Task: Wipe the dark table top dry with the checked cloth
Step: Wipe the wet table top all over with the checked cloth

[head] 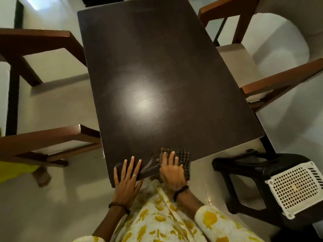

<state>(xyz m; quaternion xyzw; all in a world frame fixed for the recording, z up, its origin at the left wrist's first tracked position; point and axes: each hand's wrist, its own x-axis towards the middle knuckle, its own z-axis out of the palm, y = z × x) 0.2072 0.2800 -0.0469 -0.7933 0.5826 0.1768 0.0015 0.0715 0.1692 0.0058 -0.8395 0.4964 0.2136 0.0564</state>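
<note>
Checked cloth (181,157) at table (157,67) near edge, under flat right-hand fingers (172,158); left hand (127,177) flat, empty. Advise overlapping strokes outward from that edge

the dark desk (157,67) runs from 6 toward 12 o'clock, a pale glare at its middle. at its near edge the right hand (172,170) presses flat on the checked cloth (181,157), fingers straight. just toward 9 o'clock, the left hand (126,177) rests flat on the bare desk. wooden chairs (43,140) flank both sides; a black stool (253,172) stands at 4 o'clock.
</note>
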